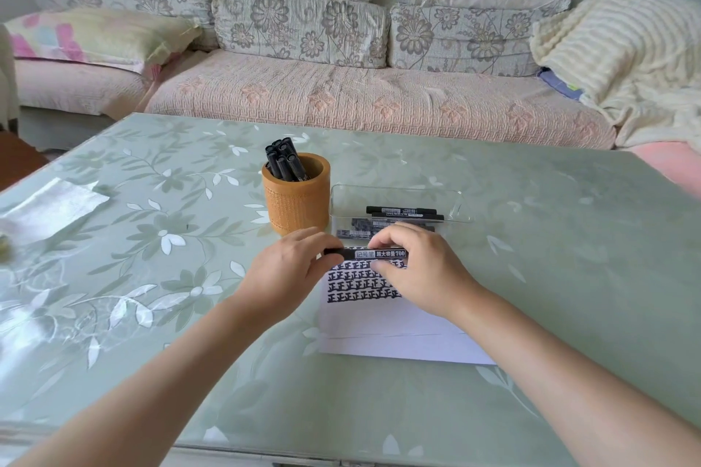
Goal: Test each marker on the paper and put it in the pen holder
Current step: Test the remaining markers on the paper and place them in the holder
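Black marker with white printed label point(373, 253): held level above the top edge of the paper, between both hands. Left hand point(290, 269): fingers curled round the marker's left end. Right hand point(413, 269): fingers pinch the barrel's right part. White paper sheet point(383, 330): flat on the table, rows of black test marks across its upper part. Round orange-brown pen holder point(296, 201): upright just behind the left hand, several black markers point(283, 159) standing in it. Clear plastic tray point(398, 197): right of the holder, more black markers lying inside. Green floral glass-topped table point(151, 239). Sofa point(341, 95) behind.
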